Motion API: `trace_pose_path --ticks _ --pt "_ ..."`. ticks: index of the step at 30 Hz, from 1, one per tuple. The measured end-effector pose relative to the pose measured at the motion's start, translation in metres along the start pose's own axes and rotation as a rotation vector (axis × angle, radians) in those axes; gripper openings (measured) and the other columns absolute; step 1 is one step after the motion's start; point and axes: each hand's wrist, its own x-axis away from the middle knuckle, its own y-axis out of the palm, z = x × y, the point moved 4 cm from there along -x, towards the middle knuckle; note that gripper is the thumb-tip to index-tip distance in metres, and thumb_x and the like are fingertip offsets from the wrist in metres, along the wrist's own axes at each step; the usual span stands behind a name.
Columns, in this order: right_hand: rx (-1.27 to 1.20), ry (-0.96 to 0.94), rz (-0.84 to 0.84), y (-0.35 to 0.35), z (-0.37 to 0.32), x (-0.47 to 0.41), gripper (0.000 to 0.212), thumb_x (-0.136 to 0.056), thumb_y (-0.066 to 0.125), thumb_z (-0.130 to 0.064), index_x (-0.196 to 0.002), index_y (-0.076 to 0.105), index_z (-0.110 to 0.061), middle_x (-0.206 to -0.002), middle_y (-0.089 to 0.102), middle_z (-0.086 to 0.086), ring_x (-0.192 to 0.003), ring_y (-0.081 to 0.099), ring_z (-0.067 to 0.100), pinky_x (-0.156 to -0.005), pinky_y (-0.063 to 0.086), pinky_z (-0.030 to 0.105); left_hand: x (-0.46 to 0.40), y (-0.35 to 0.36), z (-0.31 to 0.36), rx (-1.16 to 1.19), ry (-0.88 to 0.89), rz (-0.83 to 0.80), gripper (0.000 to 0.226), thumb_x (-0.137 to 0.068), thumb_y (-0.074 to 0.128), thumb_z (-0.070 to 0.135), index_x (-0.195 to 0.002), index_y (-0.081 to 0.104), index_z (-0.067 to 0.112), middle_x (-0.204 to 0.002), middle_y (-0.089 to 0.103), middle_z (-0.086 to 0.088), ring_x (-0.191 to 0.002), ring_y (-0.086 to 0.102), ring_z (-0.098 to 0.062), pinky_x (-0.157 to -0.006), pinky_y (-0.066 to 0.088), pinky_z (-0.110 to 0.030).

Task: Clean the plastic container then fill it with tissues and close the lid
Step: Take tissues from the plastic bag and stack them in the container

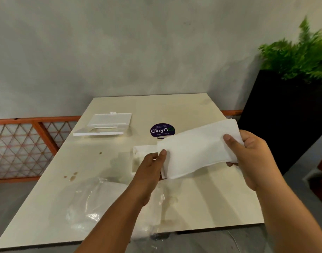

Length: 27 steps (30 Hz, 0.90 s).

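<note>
I hold a stack of white tissues (196, 150) above the table (202, 198) with both hands. My right hand (247, 156) grips its far right end, thumb on top and fingers curled underneath. My left hand (153, 161) pinches the near left corner, thumb pressed on the top sheet. The stack sags a little between them.

Just under the tissues' left end sits the clear plastic container (140, 157), partly hidden by my left hand and the stack, with something white showing at its far side. Its lid (103, 125) lies well apart, toward the table's far left, beside a round purple sticker (161, 130) reading "ClayGo".

A crumpled clear plastic bag (94, 203) lies on the near part of the table under my left forearm. Brown spots (71, 177) mark the surface to its left. A fern in a black planter (284, 115) stands at the right, and an orange lattice fence (29, 143) runs behind on the left.
</note>
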Motion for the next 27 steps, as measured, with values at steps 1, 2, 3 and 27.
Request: trace_pose_path --ticks 1,2,3,27 --pt "-0.031 0.015 0.002 0.005 0.004 -0.004 0.012 -0.095 0.057 -0.019 -0.091 0.066 -0.012 -0.076 0.064 0.010 -0.058 0.054 0.027 -0.054 0.045 0.038 -0.002 0.002 0.004 0.024 0.015 0.006 0.051 -0.084 0.056 0.061 -0.118 0.056 0.024 -0.116 0.062 0.005 -0.104 0.063 -0.014 -0.086 0.056 -0.038" --pt "-0.053 0.034 0.004 0.012 0.010 -0.010 0.012 -0.095 0.057 -0.018 -0.092 0.066 -0.010 -0.076 0.064 0.011 -0.060 0.055 0.028 -0.054 0.045 0.037 -0.005 0.003 0.008 0.034 0.046 0.021 0.041 -0.090 0.055 0.051 -0.117 0.056 0.021 -0.114 0.061 0.003 -0.103 0.062 -0.015 -0.081 0.058 -0.035" --pt "-0.065 0.056 0.001 0.018 0.016 -0.015 0.012 -0.095 0.057 -0.017 -0.093 0.065 -0.009 -0.077 0.065 0.011 -0.061 0.056 0.027 -0.053 0.046 0.036 -0.008 0.002 0.013 0.020 0.079 0.046 0.030 -0.095 0.052 0.040 -0.115 0.055 0.019 -0.112 0.060 0.001 -0.101 0.062 -0.015 -0.075 0.059 -0.033" --pt "0.983 -0.076 -0.464 0.099 0.076 -0.075 0.026 -0.090 0.059 -0.036 -0.111 0.054 -0.021 -0.104 0.066 -0.005 -0.094 0.062 0.022 -0.072 0.049 0.031 -0.060 -0.036 0.003 -1.673 0.074 0.506 0.014 -0.094 0.045 0.023 -0.107 0.051 0.021 -0.065 0.032 0.010 -0.071 0.036 -0.012 -0.061 0.028 -0.028"
